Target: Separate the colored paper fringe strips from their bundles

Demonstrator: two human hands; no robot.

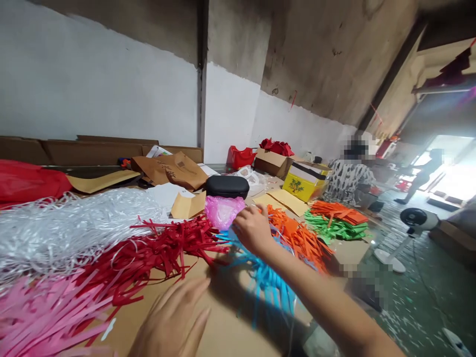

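My left hand (173, 322) is low over the brown cardboard surface (230, 317), fingers apart and holding nothing. Above the blue strips (266, 280), my right hand (253, 228) has its fingers curled together; whatever they may hold is too small to make out. Dark red strips (163, 253) lie in a long heap beyond my left hand, with pink strips (55, 317) at the lower left and white string (74, 228) behind them. Orange strips (297, 238) lie just right of my right hand. A pink plastic bag (223, 210) sits behind it.
A black case (227, 186), brown paper bag (171, 169), yellow box (305, 181) and open carton (271, 162) stand farther back. Green strips (336, 227) lie at the right. A seated person (347, 178), another standing person (427, 173) and a fan (414, 220) are beyond.
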